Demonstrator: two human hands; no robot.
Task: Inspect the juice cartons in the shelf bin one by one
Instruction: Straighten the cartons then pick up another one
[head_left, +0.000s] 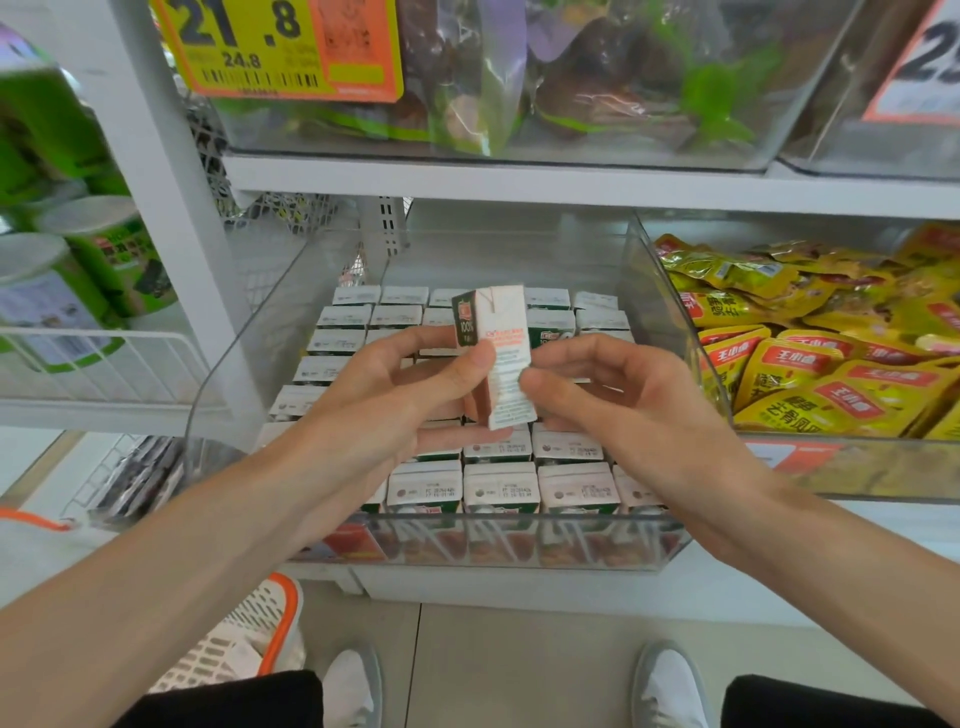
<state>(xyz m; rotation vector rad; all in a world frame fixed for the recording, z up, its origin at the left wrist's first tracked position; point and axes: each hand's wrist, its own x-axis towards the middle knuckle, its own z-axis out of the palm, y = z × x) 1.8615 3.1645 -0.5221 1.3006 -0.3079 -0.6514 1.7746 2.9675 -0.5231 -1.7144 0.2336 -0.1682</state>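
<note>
A small white and green juice carton (501, 338) is held upright above the clear shelf bin (239, 364). My left hand (395, 384) grips it from the left, thumb on its printed side. My right hand (613, 395) pinches its lower right edge with thumb and fingers. Below them, several rows of the same juice cartons (501, 491) stand packed in the bin with their white tops up. The hands hide the middle rows.
A neighbouring clear bin (857, 467) on the right holds yellow snack packets (810, 364). Green canisters (57, 291) stand on a wire shelf at left. A shelf board (519, 182) with bagged goods runs overhead. A white and orange basket (249, 634) sits on the floor.
</note>
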